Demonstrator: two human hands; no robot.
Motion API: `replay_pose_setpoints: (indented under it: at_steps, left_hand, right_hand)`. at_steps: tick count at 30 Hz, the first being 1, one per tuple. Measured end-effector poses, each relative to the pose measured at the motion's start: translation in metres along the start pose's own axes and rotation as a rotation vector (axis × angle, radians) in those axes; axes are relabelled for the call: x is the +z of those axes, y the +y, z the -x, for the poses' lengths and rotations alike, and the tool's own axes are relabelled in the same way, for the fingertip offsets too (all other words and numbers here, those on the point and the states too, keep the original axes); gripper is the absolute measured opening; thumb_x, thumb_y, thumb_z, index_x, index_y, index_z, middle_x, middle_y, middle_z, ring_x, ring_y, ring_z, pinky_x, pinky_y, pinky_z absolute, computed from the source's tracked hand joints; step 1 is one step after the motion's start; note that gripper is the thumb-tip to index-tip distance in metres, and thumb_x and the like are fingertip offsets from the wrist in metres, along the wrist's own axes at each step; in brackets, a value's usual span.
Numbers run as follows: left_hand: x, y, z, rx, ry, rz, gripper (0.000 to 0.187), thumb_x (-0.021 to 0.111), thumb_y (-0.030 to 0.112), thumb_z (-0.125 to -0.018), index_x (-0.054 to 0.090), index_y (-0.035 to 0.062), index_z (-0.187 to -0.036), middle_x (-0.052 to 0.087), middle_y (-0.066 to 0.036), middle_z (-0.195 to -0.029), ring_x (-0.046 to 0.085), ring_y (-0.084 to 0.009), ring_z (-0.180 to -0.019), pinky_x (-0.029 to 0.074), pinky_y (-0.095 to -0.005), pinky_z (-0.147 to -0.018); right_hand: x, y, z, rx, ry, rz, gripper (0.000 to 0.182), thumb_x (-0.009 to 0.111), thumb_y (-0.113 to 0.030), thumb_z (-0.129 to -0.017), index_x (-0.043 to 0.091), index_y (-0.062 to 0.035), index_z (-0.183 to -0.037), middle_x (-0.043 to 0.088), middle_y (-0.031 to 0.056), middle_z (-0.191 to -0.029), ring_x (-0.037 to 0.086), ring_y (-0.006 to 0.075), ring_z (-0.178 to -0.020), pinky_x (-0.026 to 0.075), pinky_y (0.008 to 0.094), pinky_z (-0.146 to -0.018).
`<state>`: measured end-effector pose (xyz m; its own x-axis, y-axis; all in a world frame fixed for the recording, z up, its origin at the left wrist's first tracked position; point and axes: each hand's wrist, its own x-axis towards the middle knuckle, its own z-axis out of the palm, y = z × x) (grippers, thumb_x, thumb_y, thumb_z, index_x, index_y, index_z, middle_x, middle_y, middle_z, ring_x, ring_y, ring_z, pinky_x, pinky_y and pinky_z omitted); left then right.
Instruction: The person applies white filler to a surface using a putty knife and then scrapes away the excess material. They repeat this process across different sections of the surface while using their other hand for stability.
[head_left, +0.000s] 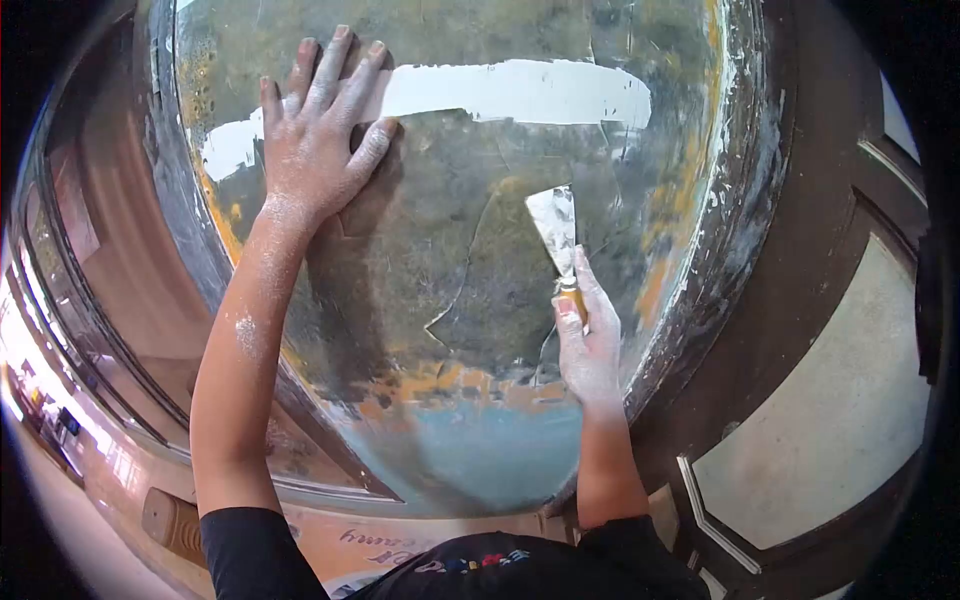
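My left hand (318, 150) lies with fingers spread on a worn, dark grey-green wall panel (450, 230), over part of a white band. White powder coats its fingers and forearm. The white putty strip (520, 92) runs across the upper panel and has ragged edges. Lower right, my right hand (590, 340) is closed around the handle of a putty knife (553, 225). The knife's blade points upward, is smeared with white, and sits in front of the panel; whether it touches cannot be told.
Orange patches and a light blue area (470, 455) mark the panel's lower part. A dark frame with a pale inset (830, 400) stands at right. At left is a window-like frame (95, 290). Printed cardboard (360, 550) lies below, near a brown slipper (172, 522).
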<state>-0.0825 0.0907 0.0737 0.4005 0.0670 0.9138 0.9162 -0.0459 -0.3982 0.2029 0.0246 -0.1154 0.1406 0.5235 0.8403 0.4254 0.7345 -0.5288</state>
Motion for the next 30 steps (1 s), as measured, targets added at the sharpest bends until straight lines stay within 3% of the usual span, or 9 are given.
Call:
replay_pose_setpoints:
  at_steps: [5,7,8,13,15,17,20,23,30]
  left_hand:
    - [0.005,-0.001,0.002,-0.041,0.053,0.017,0.064,0.053,0.05,-0.096,0.039,0.0326,-0.156,0.026,-0.003,-0.167,0.021,-0.0349,-0.154,0.015,-0.0656,-0.121]
    - [0.004,-0.002,0.002,-0.049,0.05,0.032,0.062,0.053,0.049,-0.096,0.041,0.0346,-0.155,0.027,-0.002,-0.167,0.022,-0.0353,-0.153,0.016,-0.0649,-0.121]
    - [0.004,-0.002,0.002,-0.049,0.052,0.038,0.062,0.053,0.049,-0.096,0.041,0.0346,-0.155,0.027,-0.002,-0.167,0.022,-0.0353,-0.153,0.016,-0.0649,-0.121]
    - [0.003,-0.001,0.003,-0.057,0.059,0.05,0.061,0.054,0.049,-0.095,0.042,0.0365,-0.154,0.028,-0.001,-0.166,0.023,-0.0341,-0.153,0.016,-0.0637,-0.122]
    - [0.003,-0.001,0.003,-0.056,0.068,0.055,0.061,0.054,0.05,-0.095,0.042,0.0365,-0.154,0.029,-0.001,-0.166,0.023,-0.0338,-0.153,0.016,-0.0635,-0.122]
    - [0.004,-0.001,0.003,-0.056,0.065,0.037,0.061,0.054,0.05,-0.096,0.043,0.0363,-0.154,0.029,-0.001,-0.166,0.024,-0.0338,-0.153,0.017,-0.0636,-0.122]
    - [0.003,-0.001,0.003,-0.054,0.067,0.042,0.06,0.054,0.049,-0.096,0.044,0.0359,-0.153,0.03,-0.001,-0.166,0.025,-0.0335,-0.153,0.017,-0.0635,-0.121]
    - [0.001,-0.001,0.004,-0.063,0.056,0.031,0.059,0.054,0.049,-0.096,0.044,0.0357,-0.153,0.03,-0.001,-0.166,0.025,-0.0334,-0.153,0.018,-0.0633,-0.121]
    - [0.004,-0.001,0.004,-0.059,0.07,0.031,0.06,0.053,0.05,-0.096,0.044,0.0351,-0.154,0.03,0.0,-0.166,0.024,-0.0333,-0.153,0.018,-0.0632,-0.121]
  right_hand:
    - [0.025,0.007,0.013,-0.016,-0.104,0.04,0.05,0.06,-0.009,-0.098,0.05,-0.0052,-0.147,0.063,0.0151,-0.089,0.061,0.0229,-0.077,0.051,0.0354,-0.073]
    - [0.031,-0.007,0.014,0.259,-0.192,-0.103,0.055,0.058,-0.011,-0.1,0.043,-0.0065,-0.152,0.062,0.0132,-0.081,0.059,0.0187,-0.069,0.05,0.0322,-0.068]
    - [0.034,-0.004,0.015,0.212,-0.177,-0.109,0.057,0.055,-0.012,-0.102,0.037,-0.0079,-0.156,0.06,0.0106,-0.075,0.054,0.0171,-0.061,0.048,0.03,-0.063]
    - [0.025,-0.003,0.016,0.195,-0.209,-0.129,0.056,0.046,-0.01,-0.102,0.035,-0.0057,-0.157,0.058,0.0087,-0.079,0.05,0.0162,-0.065,0.046,0.0286,-0.066]
    - [0.024,0.001,0.017,0.03,-0.113,-0.145,0.058,0.043,-0.009,-0.1,0.034,-0.0023,-0.157,0.058,0.0079,-0.081,0.05,0.0144,-0.07,0.046,0.0284,-0.068]
    - [0.023,-0.001,0.019,0.131,-0.021,-0.193,0.061,0.048,-0.001,-0.098,0.032,-0.0013,-0.157,0.062,0.0057,-0.091,0.051,0.0104,-0.074,0.047,0.025,-0.07]
    - [0.023,-0.009,0.016,0.176,0.122,-0.242,0.058,0.055,-0.001,-0.098,0.038,-0.0029,-0.154,0.063,0.0063,-0.096,0.051,0.0073,-0.071,0.048,0.0226,-0.066]
    - [0.017,-0.018,0.014,0.352,0.198,-0.542,0.036,0.061,-0.009,-0.101,0.043,-0.0075,-0.132,0.064,0.0085,-0.099,0.051,0.0032,-0.067,0.046,0.0201,-0.053]
    - [0.013,0.005,0.021,0.437,0.149,-0.484,0.035,0.06,-0.009,-0.102,0.038,-0.0085,-0.129,0.057,0.0043,-0.087,0.055,0.0083,-0.072,0.051,0.0281,-0.067]
